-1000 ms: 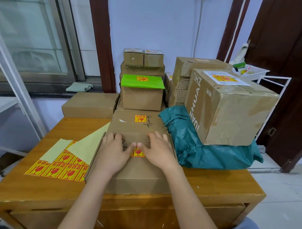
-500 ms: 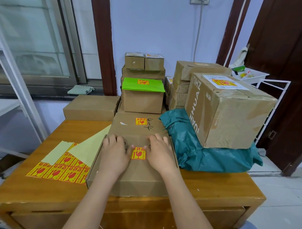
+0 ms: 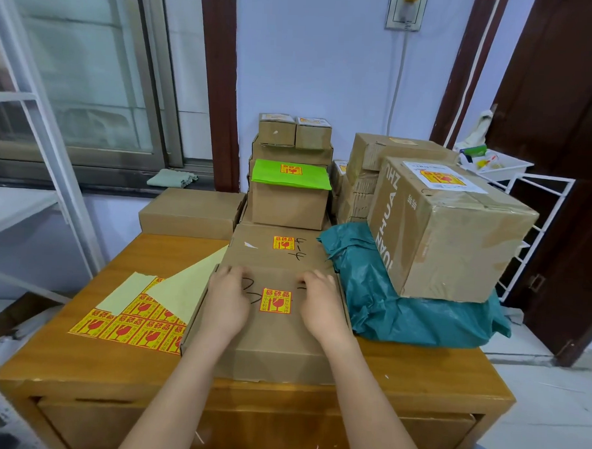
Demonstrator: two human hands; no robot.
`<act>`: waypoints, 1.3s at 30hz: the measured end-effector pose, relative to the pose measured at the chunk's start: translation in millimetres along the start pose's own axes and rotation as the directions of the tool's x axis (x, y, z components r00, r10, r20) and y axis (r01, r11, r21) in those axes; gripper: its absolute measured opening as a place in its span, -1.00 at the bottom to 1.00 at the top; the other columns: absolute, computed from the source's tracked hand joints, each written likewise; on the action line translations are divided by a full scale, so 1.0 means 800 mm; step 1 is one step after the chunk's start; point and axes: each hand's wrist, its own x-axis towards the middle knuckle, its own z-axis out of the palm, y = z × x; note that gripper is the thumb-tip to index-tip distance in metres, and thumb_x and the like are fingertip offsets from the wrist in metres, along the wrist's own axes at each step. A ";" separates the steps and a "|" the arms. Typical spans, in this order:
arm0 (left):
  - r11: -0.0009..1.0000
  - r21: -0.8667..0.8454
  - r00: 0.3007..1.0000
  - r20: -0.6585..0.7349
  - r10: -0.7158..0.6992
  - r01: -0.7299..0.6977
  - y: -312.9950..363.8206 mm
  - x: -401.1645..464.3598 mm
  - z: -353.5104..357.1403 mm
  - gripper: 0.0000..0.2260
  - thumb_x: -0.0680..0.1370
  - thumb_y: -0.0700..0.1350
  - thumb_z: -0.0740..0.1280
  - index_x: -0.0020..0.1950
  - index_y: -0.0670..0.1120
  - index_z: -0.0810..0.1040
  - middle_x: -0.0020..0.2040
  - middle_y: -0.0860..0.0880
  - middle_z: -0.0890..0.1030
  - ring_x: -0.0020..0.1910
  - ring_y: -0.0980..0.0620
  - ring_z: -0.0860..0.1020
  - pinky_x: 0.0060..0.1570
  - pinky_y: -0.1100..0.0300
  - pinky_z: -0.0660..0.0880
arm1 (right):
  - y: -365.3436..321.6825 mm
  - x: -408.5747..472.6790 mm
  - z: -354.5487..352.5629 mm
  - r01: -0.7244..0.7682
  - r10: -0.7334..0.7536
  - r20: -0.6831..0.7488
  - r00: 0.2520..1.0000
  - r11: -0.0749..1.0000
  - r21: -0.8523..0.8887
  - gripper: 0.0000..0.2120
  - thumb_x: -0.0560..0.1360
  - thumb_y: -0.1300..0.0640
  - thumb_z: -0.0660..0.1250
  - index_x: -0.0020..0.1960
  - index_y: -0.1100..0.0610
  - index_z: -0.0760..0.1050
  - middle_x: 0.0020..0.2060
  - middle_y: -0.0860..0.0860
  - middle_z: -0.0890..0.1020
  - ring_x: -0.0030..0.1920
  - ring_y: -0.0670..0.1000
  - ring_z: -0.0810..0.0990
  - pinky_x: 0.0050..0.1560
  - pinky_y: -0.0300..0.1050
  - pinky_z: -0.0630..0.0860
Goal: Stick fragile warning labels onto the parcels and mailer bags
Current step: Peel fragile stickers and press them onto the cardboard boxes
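Observation:
A flat cardboard parcel (image 3: 270, 344) lies at the desk's front edge with a yellow-and-red fragile label (image 3: 277, 300) stuck on its top. My left hand (image 3: 226, 301) rests flat on the parcel left of the label. My right hand (image 3: 320, 304) rests flat to the label's right. Neither hand touches the label. A sheet of fragile labels (image 3: 130, 326), partly peeled with pale backing folded over, lies on the desk left of the parcel, its right edge under it.
Behind the parcel sits a second flat box (image 3: 280, 254) bearing a label, then stacked boxes, one topped with a green mailer (image 3: 291, 175). A teal mailer bag (image 3: 402, 308) lies to the right under a large labelled box (image 3: 449, 229). Wooden desk (image 3: 81, 361).
Both hands slid apart from the label's edges toward the parcel's sides, leaving the label fully uncovered. The camera tilted up slightly.

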 end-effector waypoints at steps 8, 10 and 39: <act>0.884 -0.457 0.950 -0.225 -0.218 0.095 -0.003 -0.025 -0.064 -0.81 0.57 -0.30 0.21 0.10 -0.11 0.54 0.04 0.01 0.55 0.03 0.05 0.48 -0.22 0.39 0.33 | 0.015 -0.029 -0.031 0.036 -0.034 -0.015 0.999 0.990 0.139 -0.61 0.54 0.39 0.19 0.31 0.15 0.46 0.20 0.05 0.49 0.21 0.02 0.47 0.24 -0.19 0.42; 0.896 -0.427 0.947 -0.219 -0.237 0.125 -0.008 -0.036 -0.074 -0.81 0.58 -0.25 0.24 0.16 -0.10 0.53 0.10 0.00 0.54 0.06 0.06 0.46 -0.17 0.31 0.35 | 0.022 -0.043 -0.035 0.029 -0.021 -0.059 0.998 0.991 0.129 -0.67 0.56 0.31 0.23 0.30 0.16 0.46 0.21 0.04 0.49 0.23 0.01 0.46 0.23 -0.23 0.38; 0.788 -0.593 0.923 -0.190 -0.335 0.164 -0.003 0.011 -0.082 -0.66 0.60 -0.16 0.19 0.39 -0.10 0.39 0.21 -0.03 0.50 0.11 0.00 0.42 0.03 0.12 0.38 | -0.023 0.005 -0.046 -0.052 0.166 -0.252 0.953 0.913 0.405 -0.68 0.55 0.17 0.21 0.29 0.10 0.46 0.20 0.05 0.54 0.22 0.10 0.44 0.25 0.06 0.41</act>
